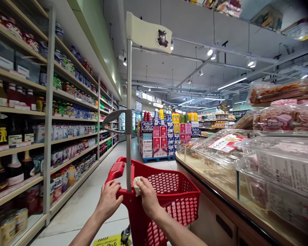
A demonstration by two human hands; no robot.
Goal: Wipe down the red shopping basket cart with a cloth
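Observation:
A red plastic shopping cart [166,201] with perforated walls stands in front of me. My left hand [108,200] grips its rim, left of a metal pole, with the fingers curled over the red edge. In my right hand [146,195] is a crumpled whitish cloth [137,186], pressed against the rim just right of the pole. The metal pole [129,85] rises from the cart and carries a grey loop handle [116,122] and a cream flag-shaped sign [149,33] with a small bear figure.
Shelves [48,112] of bottles and packaged goods line the left side. A display counter [210,191] with clear plastic food boxes [220,147] stands close on the right. Stacked cartons [160,136] rise ahead. A yellow floor sign [107,240] shows below.

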